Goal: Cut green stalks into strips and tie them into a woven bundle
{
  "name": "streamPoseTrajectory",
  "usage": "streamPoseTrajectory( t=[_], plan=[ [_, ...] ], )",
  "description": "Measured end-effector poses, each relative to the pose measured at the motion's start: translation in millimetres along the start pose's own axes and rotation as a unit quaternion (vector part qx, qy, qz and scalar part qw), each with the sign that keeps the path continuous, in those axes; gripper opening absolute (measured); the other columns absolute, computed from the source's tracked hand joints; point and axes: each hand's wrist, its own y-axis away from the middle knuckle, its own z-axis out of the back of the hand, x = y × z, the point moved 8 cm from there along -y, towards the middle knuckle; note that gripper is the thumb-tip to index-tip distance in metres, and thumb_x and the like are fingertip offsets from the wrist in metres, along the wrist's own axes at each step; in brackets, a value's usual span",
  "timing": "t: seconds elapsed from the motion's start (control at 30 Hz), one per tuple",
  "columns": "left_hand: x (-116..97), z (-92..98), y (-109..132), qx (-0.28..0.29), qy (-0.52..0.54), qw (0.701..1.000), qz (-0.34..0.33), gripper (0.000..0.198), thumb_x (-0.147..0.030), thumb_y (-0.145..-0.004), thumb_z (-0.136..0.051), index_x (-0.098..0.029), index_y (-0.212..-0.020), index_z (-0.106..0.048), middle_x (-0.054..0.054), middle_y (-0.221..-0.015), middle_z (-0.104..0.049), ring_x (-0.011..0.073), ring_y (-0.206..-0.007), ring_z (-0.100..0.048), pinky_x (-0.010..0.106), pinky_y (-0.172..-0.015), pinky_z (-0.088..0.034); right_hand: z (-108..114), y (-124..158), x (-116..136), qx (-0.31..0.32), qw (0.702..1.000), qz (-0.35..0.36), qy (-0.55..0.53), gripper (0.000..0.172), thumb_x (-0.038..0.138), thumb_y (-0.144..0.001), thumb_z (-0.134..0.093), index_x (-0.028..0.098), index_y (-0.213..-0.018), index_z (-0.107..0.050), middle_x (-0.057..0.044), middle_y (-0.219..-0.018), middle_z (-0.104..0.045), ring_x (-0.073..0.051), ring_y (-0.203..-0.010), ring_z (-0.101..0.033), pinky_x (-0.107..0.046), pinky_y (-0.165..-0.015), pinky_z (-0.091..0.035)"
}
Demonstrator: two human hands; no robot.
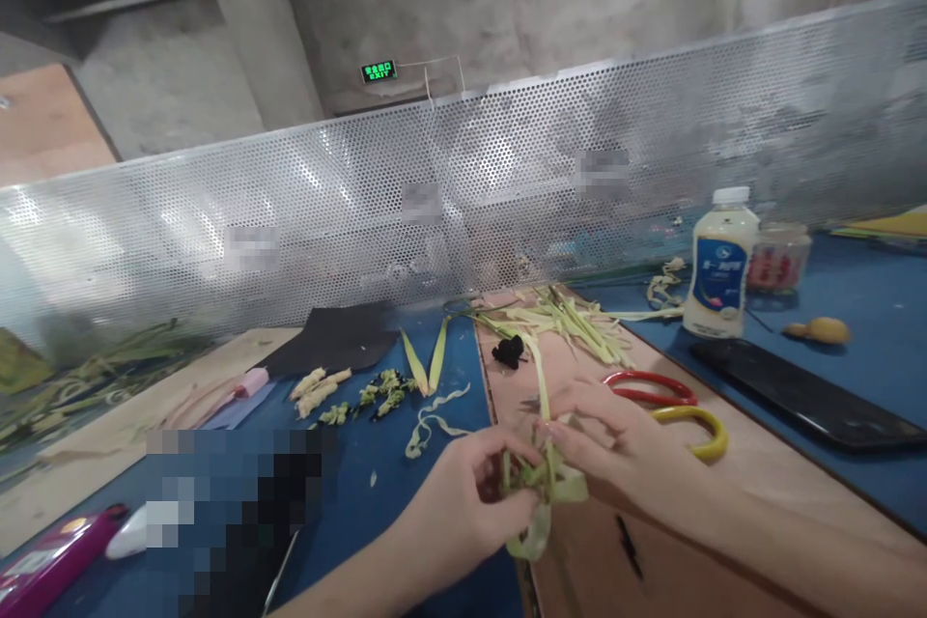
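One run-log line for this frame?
left hand: pinching leaf weave | right hand: pinching leaf weave | nearby: scissors, bottle

The person's bare left hand (463,492) came up from the bottom of the view, with the forearm slanting up and to the right. Its fingers were curled in and the thumb pointed to the right, pinching close by the other hand. The bare right hand (608,435) came in from the lower right, and its long forearm ran off to the bottom right corner. Its fingers were bent and spread a little, with the tips pointing left. Both hands met in the middle, fingertips almost touching. The two wrists were low and well apart, and both arms had no sleeves showing.
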Motion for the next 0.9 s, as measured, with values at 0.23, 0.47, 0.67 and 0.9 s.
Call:
streamPoseTrajectory(
  t=[0.23, 0.47, 0.67, 0.9],
  plan=[
    [1.0, -3.7, 0.3, 0.017, 0.023, 0.999, -0.016, 0.017, -0.014, -0.067, -0.055, -0.016, -0.084, -0.055, -0.004, -0.061, -0.046, 0.0087, -0.055, -0.04, 0.023, -0.055, -0.034, -7.0, 5.8, -0.1, 0.004, 0.999, -0.031, 0.028, 0.02, 0.033, -0.089, -0.039, 0.021, -0.079, -0.052, -0.002, -0.077, -0.059, -0.017, -0.074, -0.055, -0.029, -0.064, -0.043],
    [0.2, -2.8, -1.4, -0.009, 0.04, 0.999, -0.009, 0.019, -0.015, -0.063, -0.062, -0.016, -0.081, -0.055, -0.004, -0.063, -0.049, 0.0084, -0.057, -0.042, 0.022, -0.054, -0.033, -12.0, 10.6, -6.2, -0.012, 0.997, -0.055, 0.05, 0.02, 0.034, -0.09, -0.037, 0.021, -0.079, -0.048, 0.0, -0.07, -0.057, -0.015, -0.068, -0.054, -0.029, -0.064, -0.042],
    [2.7, 0.7, -4.0, -0.029, 0.026, 0.999, -0.026, 0.013, -0.016, -0.065, -0.06, -0.017, -0.076, -0.052, -0.006, -0.057, -0.046, 0.0075, -0.052, -0.039, 0.02, -0.05, -0.031, -11.3, 10.0, -2.5, -0.038, 0.996, -0.059, 0.052, 0.018, 0.032, -0.086, -0.041, 0.02, -0.075, -0.048, 0.0, -0.066, -0.056, -0.015, -0.064, -0.053, -0.029, -0.059, -0.043],
    [12.1, 17.1, -10.0, -0.087, 0.068, 0.993, 0.034, 0.018, -0.024, -0.065, -0.064, -0.015, -0.077, -0.055, -0.008, -0.054, -0.042, 0.0055, -0.047, -0.035, 0.019, -0.047, -0.026, -13.5, 15.3, -17.6, -0.043, 0.959, -0.164, -0.228, 0.018, 0.039, -0.087, -0.046, 0.024, -0.096, -0.049, 0.007, -0.057, -0.051, -0.007, -0.041, -0.042, -0.017, -0.038, -0.034]
  ],
)
